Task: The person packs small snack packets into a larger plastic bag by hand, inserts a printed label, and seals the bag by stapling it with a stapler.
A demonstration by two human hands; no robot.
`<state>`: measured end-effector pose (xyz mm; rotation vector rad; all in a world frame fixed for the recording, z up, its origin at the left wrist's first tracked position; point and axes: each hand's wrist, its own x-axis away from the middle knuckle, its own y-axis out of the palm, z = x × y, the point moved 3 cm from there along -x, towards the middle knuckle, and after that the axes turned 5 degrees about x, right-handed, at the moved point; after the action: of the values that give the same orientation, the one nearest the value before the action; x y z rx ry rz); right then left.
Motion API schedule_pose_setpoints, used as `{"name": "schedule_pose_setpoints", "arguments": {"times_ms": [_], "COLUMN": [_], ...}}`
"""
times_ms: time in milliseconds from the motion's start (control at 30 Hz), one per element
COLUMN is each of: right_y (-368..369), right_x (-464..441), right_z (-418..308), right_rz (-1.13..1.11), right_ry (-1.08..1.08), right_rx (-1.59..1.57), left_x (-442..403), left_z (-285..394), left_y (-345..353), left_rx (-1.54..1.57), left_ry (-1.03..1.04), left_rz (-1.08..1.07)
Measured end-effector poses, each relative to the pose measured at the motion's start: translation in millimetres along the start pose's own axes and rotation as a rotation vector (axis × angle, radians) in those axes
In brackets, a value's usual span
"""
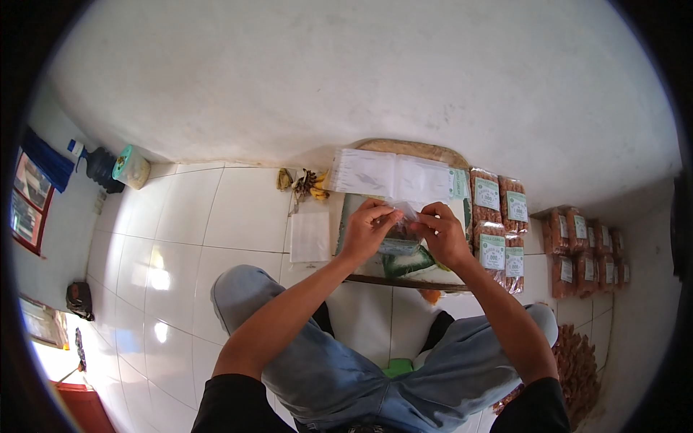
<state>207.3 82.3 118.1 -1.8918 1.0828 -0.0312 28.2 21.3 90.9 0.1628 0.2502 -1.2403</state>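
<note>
Over the low table (419,149), my left hand (367,229) and my right hand (443,234) face each other. Both hands have their fingers pinched on a clear plastic bag (406,211), stretched between them near its upper edge. What lies inside or just behind the bag is hard to make out. Just beyond my fingers, flat clear bags (422,178) are stacked on the table. Green-and-white printed labels (458,183) lie at the right end of that stack. Green and white material (408,263) covers the tabletop below my hands.
Labelled brown packs (487,198) stand along the table's right side, and several more packs (586,252) stand by the right wall. Bananas (317,189) and a sheaf of clear bags (310,237) lie on the left floor tiles. A brown pile (577,368) is at lower right.
</note>
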Motion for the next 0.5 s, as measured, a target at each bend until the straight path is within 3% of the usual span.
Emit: {"name": "schedule_pose_setpoints", "arguments": {"times_ms": [67,167,267,333,500], "right_y": [4,2,-2,0,1], "right_x": [-2,-6,-9,-11,-10], "right_z": [12,20,20,25,26], "right_rz": [-0.037,-0.051,-0.081,-0.079,-0.085], "right_ry": [0.099,0.132,0.156,0.158,0.201], "right_rx": [-0.181,-0.17,-0.223,-0.265,-0.411], "left_x": [1,1,-5,-8,-7], "left_z": [-1,4,19,27,27], "left_y": [0,-5,-10,-10,-12], "left_rx": [0.027,0.093,-0.051,-0.285,-0.326], "left_ry": [-0.01,-0.062,-0.033,0.233,0.263], "left_rz": [-0.014,-0.004,-0.074,-0.121,-0.098]}}
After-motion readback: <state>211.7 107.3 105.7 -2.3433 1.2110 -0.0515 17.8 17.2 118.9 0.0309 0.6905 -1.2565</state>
